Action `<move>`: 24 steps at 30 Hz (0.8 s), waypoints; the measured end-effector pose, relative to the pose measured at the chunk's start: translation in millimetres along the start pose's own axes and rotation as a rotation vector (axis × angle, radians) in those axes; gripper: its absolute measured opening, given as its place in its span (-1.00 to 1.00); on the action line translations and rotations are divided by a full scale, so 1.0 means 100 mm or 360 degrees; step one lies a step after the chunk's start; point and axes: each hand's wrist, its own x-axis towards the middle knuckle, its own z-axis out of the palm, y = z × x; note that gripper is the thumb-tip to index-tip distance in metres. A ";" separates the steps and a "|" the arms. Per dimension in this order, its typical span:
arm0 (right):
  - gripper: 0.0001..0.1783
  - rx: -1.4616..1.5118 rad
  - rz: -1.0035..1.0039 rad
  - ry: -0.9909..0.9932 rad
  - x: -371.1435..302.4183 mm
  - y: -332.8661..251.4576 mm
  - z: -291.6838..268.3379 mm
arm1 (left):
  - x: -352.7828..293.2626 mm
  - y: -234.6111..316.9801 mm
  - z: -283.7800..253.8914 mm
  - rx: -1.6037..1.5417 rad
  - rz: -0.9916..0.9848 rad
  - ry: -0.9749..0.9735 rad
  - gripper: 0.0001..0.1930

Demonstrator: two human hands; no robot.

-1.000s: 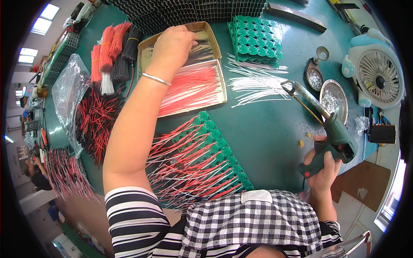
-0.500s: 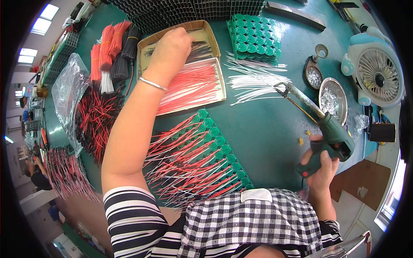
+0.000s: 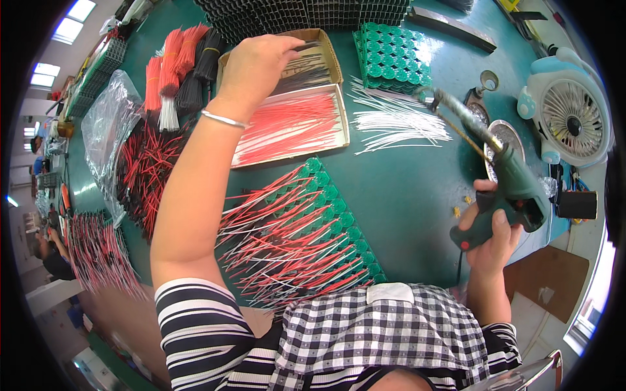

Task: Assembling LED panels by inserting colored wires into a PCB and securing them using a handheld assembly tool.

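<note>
My left hand point(image 3: 257, 68) is over a shallow cardboard box point(image 3: 334, 62) of black wires point(image 3: 303, 81). Its thumb and fingers pinch together on what looks like a thin black wire. In my right hand point(image 3: 492, 244) is a green soldering gun point(image 3: 518, 182), its metal tube pointing up and left, the tip near some white wires point(image 3: 398, 124). Red wires point(image 3: 287, 127) lie in a pale tray point(image 3: 342, 111) below the left wrist. In front of me is a panel of round green circuit boards point(image 3: 339, 205) with red, white and black wires standing off it.
Stacked green board panels point(image 3: 391, 58) stand at the back, beside a black grid rack point(image 3: 293, 14). Wire bundles point(image 3: 173, 62), a plastic bag point(image 3: 107, 133) and a red-black wire heap point(image 3: 147, 169) lie left. A metal dish point(image 3: 518, 140) and a fan point(image 3: 570, 117) are at right.
My right hand has lifted the soldering gun slightly up and to the right. The left hand has shifted a little, its fingertips now toward the far part of the black-wire box.
</note>
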 end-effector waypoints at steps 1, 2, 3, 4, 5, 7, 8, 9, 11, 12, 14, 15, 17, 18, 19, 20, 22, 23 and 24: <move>-0.45 -0.0063 -0.0054 -0.0069 0.06 0.00 0.01 | 0.02 0.06 -0.10 0.0052 0.0134 -0.0042 -0.82; -0.46 -0.0133 -0.0101 -0.0130 0.12 -0.01 0.02 | 0.01 0.22 -0.19 0.0083 0.0181 -0.0088 -0.81; -0.48 -0.0203 -0.0147 -0.0192 0.18 -0.02 0.05 | -0.03 0.37 -0.27 0.0055 0.0274 -0.0158 -0.80; -0.38 -0.0367 -0.0222 -0.0055 0.24 -0.06 0.25 | -0.05 0.55 -0.33 0.0023 0.0387 -0.0216 -0.79; -0.38 -0.0471 -0.0367 -0.0060 0.33 -0.03 0.36 | -0.08 0.79 -0.42 -0.0035 0.0386 -0.0342 -0.78; -0.37 -0.0619 -0.0569 -0.0123 0.46 0.02 0.59 | -0.22 1.21 -0.59 -0.0168 0.0358 -0.0613 -0.78; -0.36 -0.0658 -0.0631 -0.0171 0.50 0.02 0.72 | -0.28 1.38 -0.67 -0.0204 0.0359 -0.0687 -0.76; -0.36 -0.0653 -0.0643 -0.0204 0.51 0.03 0.82 | -0.32 1.54 -0.69 -0.0266 0.0327 -0.0813 -0.76; -0.36 -0.0604 -0.0594 -0.0299 0.48 0.07 1.00 | -0.39 1.67 -0.70 -0.0525 0.0263 -0.0806 -0.77; -0.36 -0.0626 -0.0561 -0.0352 0.46 0.09 1.06 | -0.42 1.67 -0.72 -0.0548 0.0230 -0.0805 -0.77; -0.35 -0.0890 -0.0718 -0.0387 0.49 0.17 1.06 | -0.49 1.60 -0.74 -0.0610 0.0175 -0.0804 -0.77; -0.34 -0.1114 -0.0821 -0.0407 0.49 0.17 0.96 | -0.53 1.57 -0.81 -0.0462 0.0122 -0.0739 -0.77; -0.48 -0.1381 -0.0749 -0.0514 0.51 0.09 0.75 | -0.58 1.46 -0.98 -0.0168 0.0034 -0.0597 -0.75; -0.63 -0.1422 -0.0575 -0.0597 0.48 -0.03 0.62 | -0.64 1.37 -0.99 0.0001 -0.0065 -0.0502 -0.79; -0.68 -0.1393 -0.0408 -0.0687 0.44 -0.07 0.47 | -0.67 1.27 -1.01 0.0005 -0.0077 -0.0421 -0.81; -0.73 -0.1363 -0.0242 -0.0773 0.41 -0.12 0.32 | -0.71 1.18 -1.03 0.0012 -0.0099 -0.0343 -0.82; -0.66 -0.1106 0.0079 -0.0891 0.32 -0.13 0.06 | -0.85 1.15 -0.99 -0.0035 -0.0299 -0.0320 -0.88; -0.62 -0.0956 0.0241 -0.0910 0.25 -0.14 0.02 | -0.89 1.18 -0.97 0.0024 -0.0346 -0.0321 -0.88; -0.57 -0.0746 0.0394 -0.0849 0.18 -0.15 0.02 | -0.92 1.20 -0.94 0.0081 -0.0392 -0.0324 -0.88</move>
